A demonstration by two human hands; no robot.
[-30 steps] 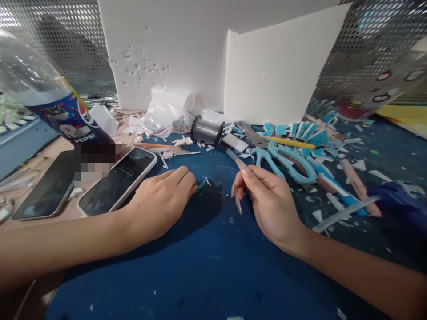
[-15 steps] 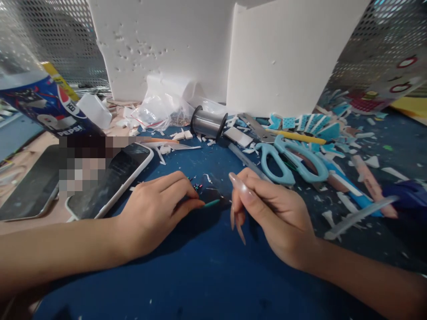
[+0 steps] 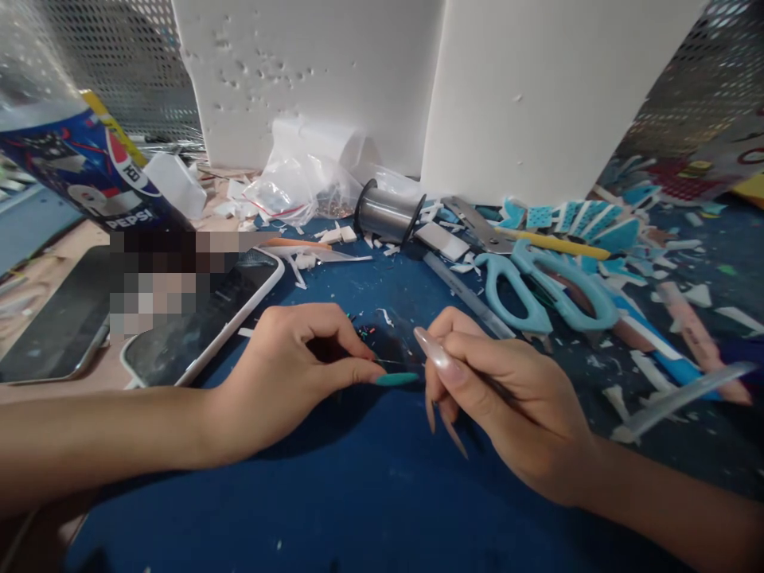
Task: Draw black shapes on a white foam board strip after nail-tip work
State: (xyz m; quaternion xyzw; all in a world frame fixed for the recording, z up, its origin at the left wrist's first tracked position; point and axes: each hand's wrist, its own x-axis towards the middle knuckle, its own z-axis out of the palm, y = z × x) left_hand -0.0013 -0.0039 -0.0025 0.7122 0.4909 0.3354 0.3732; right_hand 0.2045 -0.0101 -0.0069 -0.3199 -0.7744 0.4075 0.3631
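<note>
My left hand (image 3: pixel 316 362) is closed in a pinch, its long teal thumbnail pointing right. A fine pale strand (image 3: pixel 394 363) runs from these fingertips toward my right hand (image 3: pixel 495 390). That hand is pinched round the strand, thumb against index finger, the other long nails hanging down. Whether a bead sits between the left fingertips is too small to tell. Just behind them lies a small scatter of tiny coloured beads (image 3: pixel 365 329) on the blue tabletop (image 3: pixel 334 501). A spool of fine grey line (image 3: pixel 391 213) lies on its side farther back.
Light-blue scissors (image 3: pixel 546 294), a yellow pencil (image 3: pixel 561 241) and foam scraps crowd the right. At left stand two phones (image 3: pixel 208 310) (image 3: pixel 65 310) and a Pepsi bottle (image 3: pixel 101 167). White foam boards (image 3: pixel 531 95) rise behind, with a clear plastic bag (image 3: pixel 304 187) before them.
My left hand has moved right and turned, showing its teal thumbnail, and its fingertips now nearly meet my right hand. The coloured beads have come into view. The camera view has shifted slightly.
</note>
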